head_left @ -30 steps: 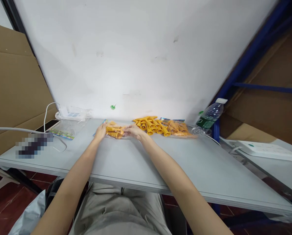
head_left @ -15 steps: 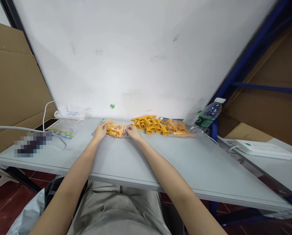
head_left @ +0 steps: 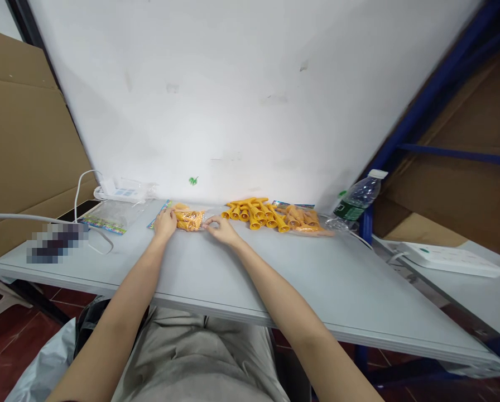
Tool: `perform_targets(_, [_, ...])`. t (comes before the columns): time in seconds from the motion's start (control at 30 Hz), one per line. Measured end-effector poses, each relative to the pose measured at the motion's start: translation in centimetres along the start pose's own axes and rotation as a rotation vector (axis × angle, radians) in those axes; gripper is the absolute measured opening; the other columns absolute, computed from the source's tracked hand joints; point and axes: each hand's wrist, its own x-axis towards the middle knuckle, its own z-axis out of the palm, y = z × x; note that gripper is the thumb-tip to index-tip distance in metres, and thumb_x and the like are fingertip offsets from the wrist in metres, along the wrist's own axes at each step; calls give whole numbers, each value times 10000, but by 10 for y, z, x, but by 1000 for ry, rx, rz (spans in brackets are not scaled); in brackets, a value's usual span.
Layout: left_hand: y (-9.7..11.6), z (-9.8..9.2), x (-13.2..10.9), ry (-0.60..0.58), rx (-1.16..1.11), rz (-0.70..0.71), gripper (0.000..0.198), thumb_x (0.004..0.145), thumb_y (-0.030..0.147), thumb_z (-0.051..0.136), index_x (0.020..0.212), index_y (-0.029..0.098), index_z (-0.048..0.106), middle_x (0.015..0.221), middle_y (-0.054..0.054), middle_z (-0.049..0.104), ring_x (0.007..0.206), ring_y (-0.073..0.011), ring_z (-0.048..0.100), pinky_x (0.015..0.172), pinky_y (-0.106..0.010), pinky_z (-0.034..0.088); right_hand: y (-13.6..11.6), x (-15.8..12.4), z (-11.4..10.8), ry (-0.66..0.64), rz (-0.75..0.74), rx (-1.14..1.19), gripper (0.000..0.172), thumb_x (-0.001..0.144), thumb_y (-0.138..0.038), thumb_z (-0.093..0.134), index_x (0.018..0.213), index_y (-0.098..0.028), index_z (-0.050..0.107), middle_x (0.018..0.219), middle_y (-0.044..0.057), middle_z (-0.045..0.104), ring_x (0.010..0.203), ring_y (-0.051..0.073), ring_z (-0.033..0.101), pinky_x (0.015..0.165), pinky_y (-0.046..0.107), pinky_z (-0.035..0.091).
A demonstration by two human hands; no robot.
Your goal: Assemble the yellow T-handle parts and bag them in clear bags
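Observation:
A clear plastic bag of yellow-orange pieces lies on the grey table, its printed header to the left. My left hand is closed on the header end of the bag, fingers partly hidden. At the other end, my right hand pinches the clear plastic between thumb and fingertips. Just right of it, a pile of loose yellow horn-shaped pieces lies against the wall. Beside the pile is a second filled bag.
Flat empty bags, a white power strip and a cable are on the left. A tilted plastic bottle stands at the right, near a blue post. Another white power strip lies on the adjoining surface.
The bag has shifted slightly to the left with both my hands. My right hand's fingers have spread a little while its fingertips stay at the bag's end.

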Motion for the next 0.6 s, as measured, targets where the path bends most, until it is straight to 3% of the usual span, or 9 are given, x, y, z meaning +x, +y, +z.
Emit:
perform_targets(0.17, [8,-8,-7,33,113,-38,381,927,210,342,1175,173,629,1318,-148,587,1236,-321,518,1000,-509,408,2,-1,3,30,17,-219,111,828,-224,577,797,-193,679,982,64,713,980,218,625,925,380,412])
perform_targets(0.37, [11,-11,-8,57,147,101,356,923,208,332,967,155,681,1203,-150,651,1197,-285,539,1058,-483,337,5,-4,-4,197,86,-469,154,880,-199,515,848,-181,664,1060,106,666,1082,262,554,951,439,342])
perform_targets(0.5, [10,-9,-5,45,70,148,357,926,225,330,951,177,683,1213,-119,659,1198,-256,546,1074,-437,335,11,-2,-10,308,177,-436,86,848,-195,521,855,-179,606,1079,126,618,1033,263,542,885,395,380])
perform_targets(0.6, [8,-4,-3,21,-17,120,361,924,246,354,1130,180,643,1300,-124,619,1279,-260,497,1125,-474,281,15,2,-12,317,283,-280,59,820,-232,538,767,-207,529,881,71,608,838,217,550,783,339,411])
